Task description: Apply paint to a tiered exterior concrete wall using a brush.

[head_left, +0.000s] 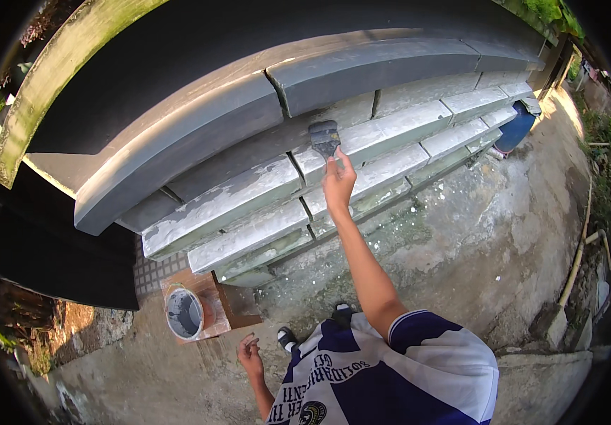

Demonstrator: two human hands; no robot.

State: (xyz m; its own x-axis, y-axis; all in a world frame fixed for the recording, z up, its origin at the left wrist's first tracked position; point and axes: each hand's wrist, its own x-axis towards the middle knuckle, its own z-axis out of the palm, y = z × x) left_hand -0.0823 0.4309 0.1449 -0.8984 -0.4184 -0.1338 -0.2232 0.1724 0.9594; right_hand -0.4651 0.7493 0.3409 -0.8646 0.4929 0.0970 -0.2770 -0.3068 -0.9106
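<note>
My right hand (339,183) reaches out over the concrete steps, its fingers closed round the handle of a wide, flat paintbrush (324,134). The bristles are dark with grey paint and lie against or just above the upper ledge; I cannot tell whether they touch. Grey paint covers the top bench-like ledge (383,71), while the lower steps (249,244) look pale and patchy. Low at my side hangs my left hand (250,354), empty, with its fingers loosely bent and apart. Nearest to it is a bucket (184,312) holding grey paint.
A brown cardboard piece (231,312) lies under and beside the bucket. At the far right end of the steps stands a blue drum (514,129). White spots speckle the concrete ground (419,234). A pipe (576,273) runs along the right edge.
</note>
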